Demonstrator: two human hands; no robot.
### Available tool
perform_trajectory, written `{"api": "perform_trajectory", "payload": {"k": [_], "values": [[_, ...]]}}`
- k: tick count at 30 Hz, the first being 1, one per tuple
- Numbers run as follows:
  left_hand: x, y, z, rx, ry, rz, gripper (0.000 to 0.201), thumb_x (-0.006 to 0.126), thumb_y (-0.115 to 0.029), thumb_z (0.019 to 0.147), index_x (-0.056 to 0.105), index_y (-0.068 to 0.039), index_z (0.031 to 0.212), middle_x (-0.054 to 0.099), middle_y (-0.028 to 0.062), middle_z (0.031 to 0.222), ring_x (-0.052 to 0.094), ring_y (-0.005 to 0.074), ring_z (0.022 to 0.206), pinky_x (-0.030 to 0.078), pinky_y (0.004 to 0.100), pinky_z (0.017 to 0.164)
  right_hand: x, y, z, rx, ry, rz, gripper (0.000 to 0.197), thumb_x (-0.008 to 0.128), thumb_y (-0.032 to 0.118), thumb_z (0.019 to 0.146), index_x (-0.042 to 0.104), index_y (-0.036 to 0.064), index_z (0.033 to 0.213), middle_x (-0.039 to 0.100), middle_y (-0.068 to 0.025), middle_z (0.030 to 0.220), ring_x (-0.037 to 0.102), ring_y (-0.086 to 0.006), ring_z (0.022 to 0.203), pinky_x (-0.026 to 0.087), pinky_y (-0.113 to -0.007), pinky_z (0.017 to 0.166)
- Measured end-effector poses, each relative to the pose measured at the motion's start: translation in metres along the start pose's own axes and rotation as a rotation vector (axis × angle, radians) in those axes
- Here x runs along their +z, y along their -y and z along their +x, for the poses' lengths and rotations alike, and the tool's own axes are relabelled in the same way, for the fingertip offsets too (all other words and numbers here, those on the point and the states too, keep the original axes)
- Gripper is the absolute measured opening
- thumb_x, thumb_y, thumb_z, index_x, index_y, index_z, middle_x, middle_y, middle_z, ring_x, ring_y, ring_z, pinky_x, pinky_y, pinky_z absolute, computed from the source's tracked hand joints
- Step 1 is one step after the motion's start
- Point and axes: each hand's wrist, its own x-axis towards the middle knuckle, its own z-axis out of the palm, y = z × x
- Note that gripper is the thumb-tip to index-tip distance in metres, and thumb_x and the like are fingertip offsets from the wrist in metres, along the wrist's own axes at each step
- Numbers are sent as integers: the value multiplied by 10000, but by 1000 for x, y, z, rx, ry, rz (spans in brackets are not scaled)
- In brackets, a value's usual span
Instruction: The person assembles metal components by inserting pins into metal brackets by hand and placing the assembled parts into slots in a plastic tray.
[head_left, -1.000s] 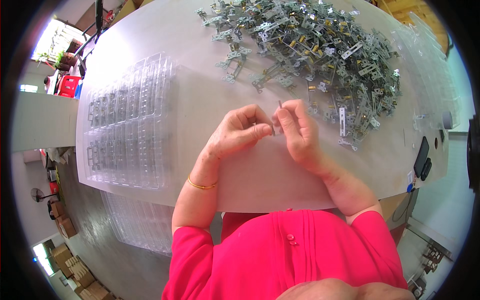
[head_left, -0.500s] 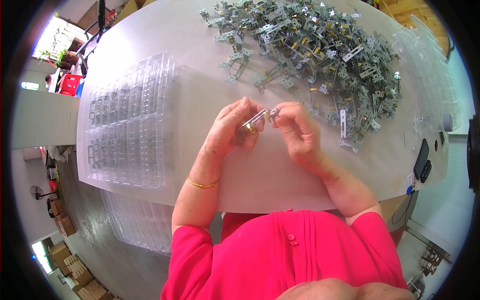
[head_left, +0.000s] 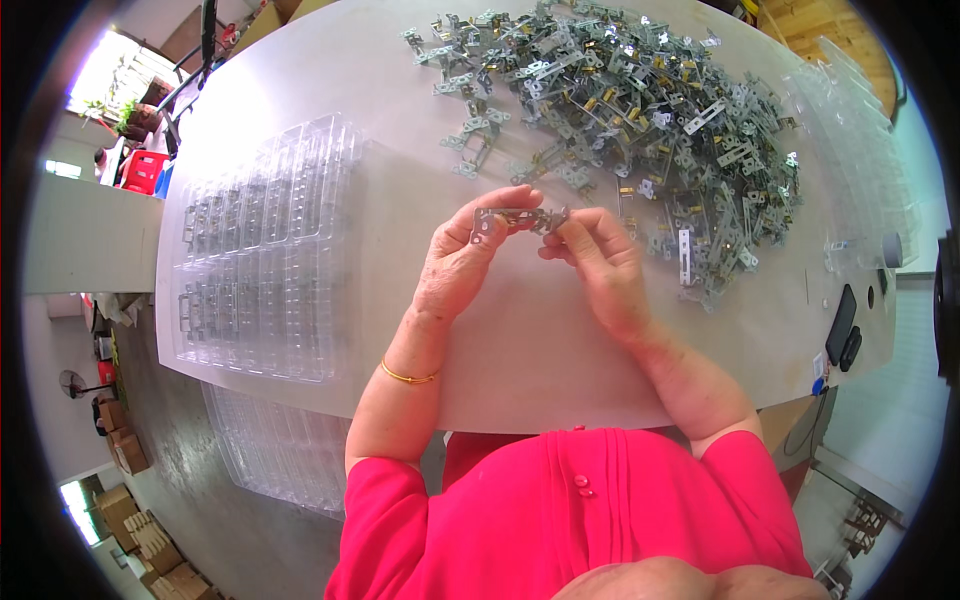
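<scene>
Between my two hands, over the middle of the table, is a small silvery metal bracket [head_left: 515, 217] with holes in its flat end. My left hand [head_left: 460, 255] pinches its left end between thumb and fingers. At the other end, the thumb and fingertips of my right hand [head_left: 600, 262] close on the bracket. My fingertips hide part of it. Just beyond my hands spreads a large heap of similar metal brackets [head_left: 640, 110], some with brass-coloured pieces.
Clear plastic trays [head_left: 335, 255] with rows of metal parts lie at the table's left. More clear trays [head_left: 280, 450] are below the left edge. Clear plastic packaging [head_left: 860, 150] stands at the far right, with a black phone-like object [head_left: 842, 322] nearer me.
The bracket has turned from a slant to nearly level, and its flat, holed face now shows. Both hands have shifted slightly, keeping their hold.
</scene>
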Motion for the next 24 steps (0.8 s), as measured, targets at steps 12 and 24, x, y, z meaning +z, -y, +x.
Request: {"api": "perform_trajectory", "payload": {"k": [12, 24], "values": [[13, -6, -6, -121, -147, 326, 284, 474, -215, 1070, 631, 22, 1089, 567, 14, 806, 542, 108, 785, 486, 288, 790, 11, 6, -16, -195, 63, -505, 47, 618, 75, 1000, 585, 42, 1004, 539, 19, 723, 482, -37, 618, 429, -218, 560], [19, 1, -7, 107, -150, 886, 125, 502, -26, 979, 597, -6, 1057, 630, 86, 857, 588, 183, 784, 493, 330, 733, 15, 11, -18, -254, 75, -592, 76, 650, 80, 980, 585, 41, 986, 499, 26, 668, 415, -33, 586, 374, -233, 514]]}}
